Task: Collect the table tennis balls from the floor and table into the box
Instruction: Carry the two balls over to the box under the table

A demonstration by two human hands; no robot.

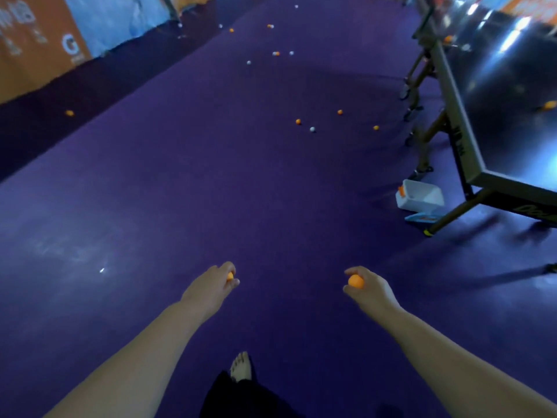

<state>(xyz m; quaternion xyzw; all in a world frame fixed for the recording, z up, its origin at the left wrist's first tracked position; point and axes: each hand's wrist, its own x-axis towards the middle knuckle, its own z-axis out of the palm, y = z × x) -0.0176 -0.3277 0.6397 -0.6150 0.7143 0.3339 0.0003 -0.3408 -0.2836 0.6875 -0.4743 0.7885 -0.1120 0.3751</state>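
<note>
My left hand grips an orange ball, mostly hidden by the fingers. My right hand holds another orange ball between thumb and fingers. Both arms reach out over the purple floor. The white box lies tilted on the floor ahead to the right, beside the table leg. Several orange and white balls lie scattered ahead, among them an orange ball and a white ball. An orange ball rests on the dark table tennis table at right.
The table's metal legs and wheels stand along the right side. A blue flat object lies under the box. Orange and blue barrier boards line the left. One orange ball sits near them. My bare foot is below.
</note>
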